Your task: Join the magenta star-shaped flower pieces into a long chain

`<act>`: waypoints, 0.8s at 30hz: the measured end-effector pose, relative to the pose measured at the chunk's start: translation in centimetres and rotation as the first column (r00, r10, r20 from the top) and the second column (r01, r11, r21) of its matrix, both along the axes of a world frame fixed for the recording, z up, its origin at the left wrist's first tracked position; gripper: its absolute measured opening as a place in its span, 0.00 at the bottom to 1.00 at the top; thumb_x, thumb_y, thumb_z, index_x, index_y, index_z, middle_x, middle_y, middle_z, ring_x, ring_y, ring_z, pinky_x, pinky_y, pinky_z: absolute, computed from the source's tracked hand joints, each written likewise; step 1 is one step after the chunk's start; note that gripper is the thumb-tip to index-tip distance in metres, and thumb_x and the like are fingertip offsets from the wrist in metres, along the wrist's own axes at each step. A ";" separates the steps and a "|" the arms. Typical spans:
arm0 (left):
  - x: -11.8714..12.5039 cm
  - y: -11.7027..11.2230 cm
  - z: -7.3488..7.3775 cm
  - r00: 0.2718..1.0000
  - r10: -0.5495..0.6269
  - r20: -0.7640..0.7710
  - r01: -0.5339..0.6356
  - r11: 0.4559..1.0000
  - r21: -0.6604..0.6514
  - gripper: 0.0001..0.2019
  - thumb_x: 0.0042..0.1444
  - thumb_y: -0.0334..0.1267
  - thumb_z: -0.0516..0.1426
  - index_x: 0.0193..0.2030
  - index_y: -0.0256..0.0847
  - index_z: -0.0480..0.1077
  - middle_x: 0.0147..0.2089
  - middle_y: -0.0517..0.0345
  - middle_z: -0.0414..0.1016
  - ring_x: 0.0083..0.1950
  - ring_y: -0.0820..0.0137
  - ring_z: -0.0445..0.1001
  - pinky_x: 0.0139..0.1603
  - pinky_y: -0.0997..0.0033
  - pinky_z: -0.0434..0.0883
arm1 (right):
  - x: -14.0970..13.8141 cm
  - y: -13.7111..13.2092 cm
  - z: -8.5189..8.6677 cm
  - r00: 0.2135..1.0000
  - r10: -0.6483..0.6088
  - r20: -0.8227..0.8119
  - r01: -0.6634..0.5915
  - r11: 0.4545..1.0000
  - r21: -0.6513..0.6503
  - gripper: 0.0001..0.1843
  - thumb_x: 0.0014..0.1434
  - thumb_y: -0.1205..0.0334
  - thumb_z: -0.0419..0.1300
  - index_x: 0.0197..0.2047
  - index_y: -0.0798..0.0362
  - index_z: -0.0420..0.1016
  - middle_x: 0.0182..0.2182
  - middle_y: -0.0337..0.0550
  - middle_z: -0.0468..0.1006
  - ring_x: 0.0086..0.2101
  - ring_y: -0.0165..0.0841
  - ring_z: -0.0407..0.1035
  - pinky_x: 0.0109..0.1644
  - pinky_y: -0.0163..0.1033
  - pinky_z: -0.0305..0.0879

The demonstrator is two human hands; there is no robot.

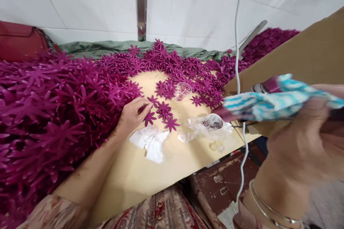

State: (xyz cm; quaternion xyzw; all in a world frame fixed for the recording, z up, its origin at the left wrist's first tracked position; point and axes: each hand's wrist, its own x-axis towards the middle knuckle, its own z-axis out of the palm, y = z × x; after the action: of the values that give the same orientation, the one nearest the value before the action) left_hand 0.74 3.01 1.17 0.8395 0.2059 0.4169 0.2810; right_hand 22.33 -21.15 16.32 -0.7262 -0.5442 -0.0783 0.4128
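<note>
My left hand (131, 115) rests on the tabletop with thumb and forefinger pinched at the edge of a magenta star-shaped flower piece (153, 101). Beside it lie several more, among them one flower piece (171, 123) nearest the front. My right hand (298, 146), blurred and raised at the right, grips a magenta-bodied hand tool (271, 84) partly wrapped in a blue-and-white striped cloth (268, 104). The tool's exact kind is unclear. Below its front end, a small cup (215, 121) of tiny pieces sits in clear plastic.
Heaps of magenta flower pieces (61, 89) cover the left and back of the yellowish table (129, 179). A clear plastic cup (183, 91) and crumpled white tissue (151, 141) lie mid-table. A white cable (237, 43) hangs before a brown cardboard panel (303, 53). The red bag (21, 41) is back left.
</note>
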 end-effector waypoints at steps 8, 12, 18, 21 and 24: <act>0.1 0.0 -0.1 1.000 0.021 0.002 -0.021 1.000 0.015 0.10 0.67 0.40 0.57 0.43 0.38 0.78 0.40 0.55 0.81 0.42 0.71 0.79 0.48 0.73 0.74 | -11.1 -3.9 -4.3 0.750 0.339 -0.568 -0.352 0.932 0.091 0.16 0.65 0.68 0.63 0.51 0.36 0.75 0.43 0.41 0.81 0.42 0.36 0.78 0.38 0.41 0.78; -0.1 -0.1 0.0 1.000 0.015 0.003 -0.015 1.000 0.025 0.09 0.67 0.39 0.57 0.47 0.39 0.77 0.43 0.55 0.82 0.43 0.71 0.80 0.49 0.73 0.74 | -14.1 -3.8 -5.7 0.592 0.502 -0.630 -0.543 0.827 0.148 0.17 0.64 0.72 0.61 0.48 0.38 0.75 0.42 0.39 0.82 0.43 0.33 0.78 0.42 0.39 0.77; -0.1 -0.3 0.3 1.000 0.005 0.003 -0.005 0.999 0.035 0.09 0.68 0.38 0.56 0.46 0.40 0.76 0.44 0.54 0.81 0.45 0.71 0.80 0.50 0.72 0.74 | -14.8 -1.4 -6.5 0.517 0.525 -0.676 -0.531 0.816 0.228 0.12 0.64 0.71 0.62 0.46 0.43 0.75 0.44 0.40 0.80 0.46 0.32 0.77 0.51 0.39 0.75; 0.0 -0.4 0.3 1.000 0.000 -0.017 0.001 0.998 0.058 0.09 0.69 0.38 0.55 0.47 0.40 0.76 0.44 0.54 0.81 0.46 0.70 0.79 0.52 0.71 0.74 | -15.3 0.9 -6.5 0.444 0.514 -0.734 -0.489 0.825 0.283 0.08 0.65 0.68 0.62 0.46 0.46 0.73 0.47 0.43 0.78 0.49 0.33 0.75 0.53 0.40 0.74; 0.1 -0.6 0.1 0.997 0.027 -0.070 -0.019 0.993 0.113 0.09 0.70 0.39 0.54 0.50 0.41 0.75 0.47 0.54 0.81 0.49 0.68 0.79 0.54 0.68 0.75 | -16.7 3.8 -6.1 0.302 0.518 -0.801 -0.484 0.807 0.339 0.09 0.67 0.63 0.60 0.50 0.47 0.70 0.50 0.44 0.76 0.48 0.33 0.75 0.51 0.39 0.75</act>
State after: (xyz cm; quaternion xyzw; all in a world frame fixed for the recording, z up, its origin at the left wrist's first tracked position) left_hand 0.83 2.44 1.30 0.8660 0.2017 0.4006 0.2211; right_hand 5.61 -17.35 10.20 -0.4493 -0.4554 0.4210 0.6431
